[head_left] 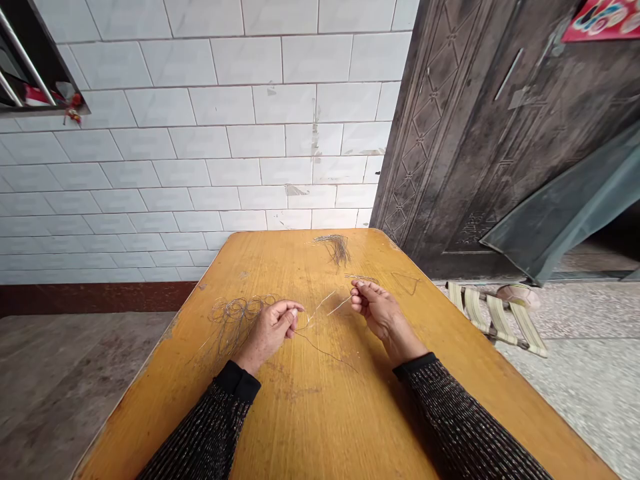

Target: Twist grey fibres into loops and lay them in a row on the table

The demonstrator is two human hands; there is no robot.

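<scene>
Over the middle of the table, my left hand (269, 332) is closed, thumb and fingers pinched on a thin wire (320, 349) that trails toward the lower right. My right hand (379, 311) is closed too, pinching a thin shiny wire (340, 306) that slants down toward my left hand. Whether the two wires join is too fine to tell. Just left of my left hand lies a loose pile of looped wires (235, 312). A few wires (364, 277) lie just beyond my right hand, and a bent wire (413, 283) rests to its right.
A bundle of bent wires (339, 248) lies near the far edge of the wooden table (310, 440). Beyond it stands a white tiled wall (210, 140). At right are a dark carved door (450, 167), a grey-green curtain (565, 207) and a low strap-seated stool (495, 313).
</scene>
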